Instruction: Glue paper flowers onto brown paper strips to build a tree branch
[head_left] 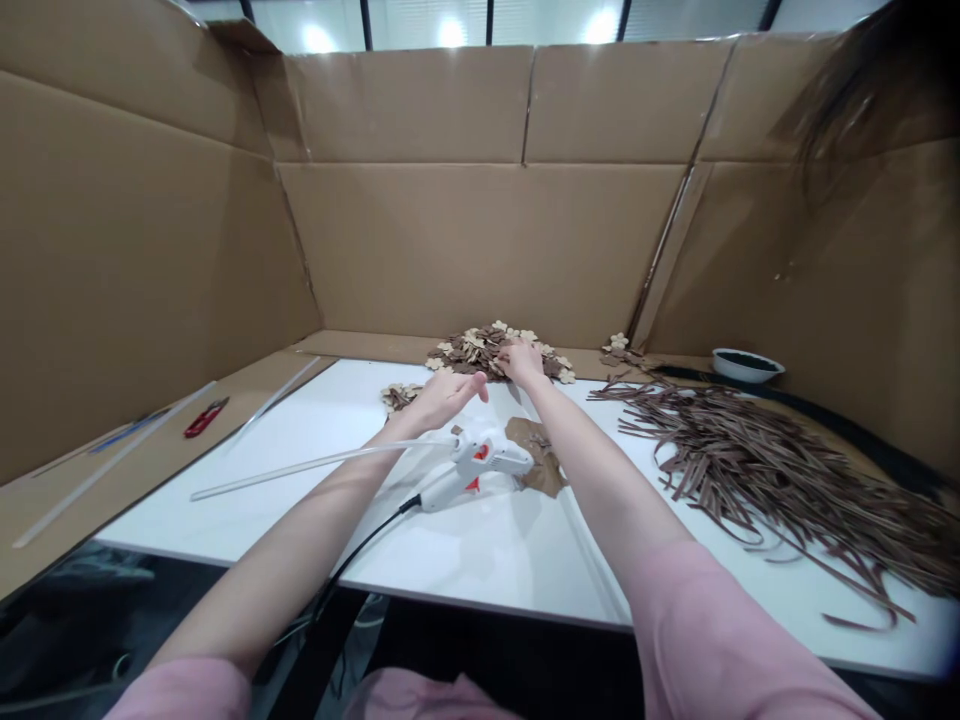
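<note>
A red cutter [206,417] lies left. A white bowl [739,376] sits far right. Cardboard [465,250] walls the far side.

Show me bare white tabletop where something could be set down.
Bare white tabletop lies left of the small flower pile, beyond the clear stick, and between the glue gun and the near edge. Crowded: the far edge, where the right hand touches the big flower heap, and the right side, under the brown strips.

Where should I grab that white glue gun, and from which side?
The glue gun is probably best held by its handle, coming from the near side: it slants that way, with the black cord at its end. The nozzle points right and the glue stick juts left, so avoid both.
</note>
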